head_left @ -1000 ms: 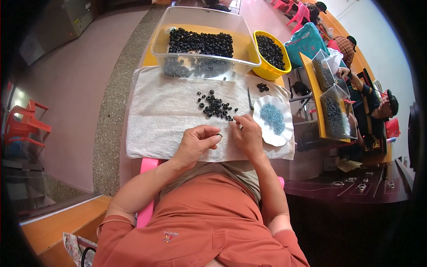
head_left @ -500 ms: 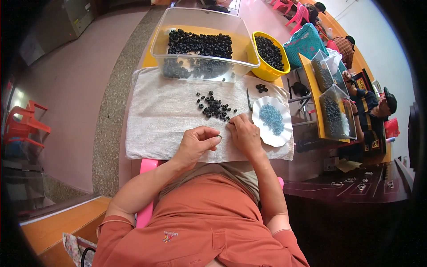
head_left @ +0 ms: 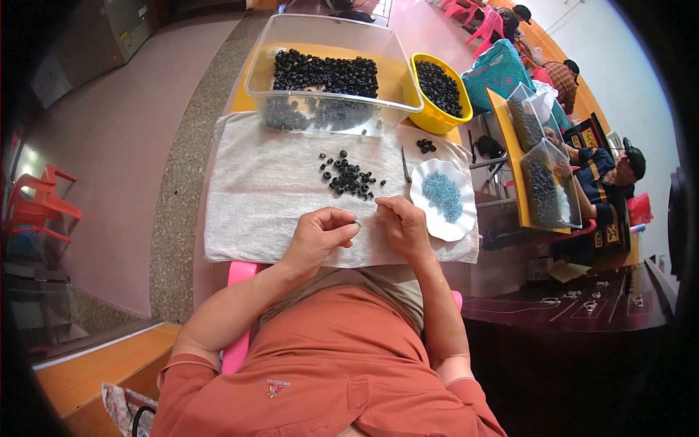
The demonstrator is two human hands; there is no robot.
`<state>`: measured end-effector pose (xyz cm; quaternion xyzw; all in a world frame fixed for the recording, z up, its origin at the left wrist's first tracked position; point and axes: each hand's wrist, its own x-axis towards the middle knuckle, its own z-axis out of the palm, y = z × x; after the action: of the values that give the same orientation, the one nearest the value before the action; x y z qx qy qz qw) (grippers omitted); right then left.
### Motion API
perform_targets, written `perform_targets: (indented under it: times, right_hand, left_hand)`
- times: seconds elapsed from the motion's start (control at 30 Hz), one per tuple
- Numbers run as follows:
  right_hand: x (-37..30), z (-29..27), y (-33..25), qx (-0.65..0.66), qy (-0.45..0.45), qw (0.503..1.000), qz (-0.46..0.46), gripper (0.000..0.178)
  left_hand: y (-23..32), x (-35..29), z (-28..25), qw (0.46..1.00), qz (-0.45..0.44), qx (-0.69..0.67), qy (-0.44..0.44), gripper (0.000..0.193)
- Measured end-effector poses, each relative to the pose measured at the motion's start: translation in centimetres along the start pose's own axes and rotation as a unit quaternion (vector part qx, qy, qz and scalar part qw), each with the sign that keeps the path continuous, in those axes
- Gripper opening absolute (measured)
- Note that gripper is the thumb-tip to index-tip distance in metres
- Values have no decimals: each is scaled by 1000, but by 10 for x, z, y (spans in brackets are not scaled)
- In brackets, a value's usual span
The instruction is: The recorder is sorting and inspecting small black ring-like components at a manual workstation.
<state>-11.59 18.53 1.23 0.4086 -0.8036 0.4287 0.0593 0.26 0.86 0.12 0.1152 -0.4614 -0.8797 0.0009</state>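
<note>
My left hand (head_left: 322, 231) is closed in a pinch over the white towel (head_left: 251, 193); a small dark rim shows at its fingertips, too little to name. Close by on the right, my right hand (head_left: 405, 224) pinches thumb and forefinger together, and whatever they hold is too small to make out. Just beyond the fingertips lies a loose pile of round black beads (head_left: 350, 179). A white scalloped dish (head_left: 467, 218) of small pale-blue beads (head_left: 441, 195) sits right of my right hand. Near it are a thin dark pointed tool (head_left: 406, 164) and a few black beads (head_left: 426, 146).
Behind the towel stand a clear plastic bin (head_left: 255, 89) of black beads and a yellow tub (head_left: 439, 122) of the same. A teal bag (head_left: 499, 71) and more bead-filled boxes (head_left: 545, 182) are at right, where another person (head_left: 608, 171) works. A red chair (head_left: 42, 200) stands far left.
My right hand has drawn slightly back from the bead pile, its fingers now pinched and raised. My left hand stays nearly in place.
</note>
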Motion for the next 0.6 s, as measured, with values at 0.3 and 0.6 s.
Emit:
perform_targets:
  times: [0.3, 0.6]
  right_hand:
    - [-5, -2, 4, 113, -50, 977, 173, 15]
    - [-4, -3, 2, 169, -46, 975, 136, 14]
  left_hand:
    - [0, 0, 0, 1000, -3, -13, 2, 18]
    - [4, -1, 0, 1000, -15, -3, -7, 17]
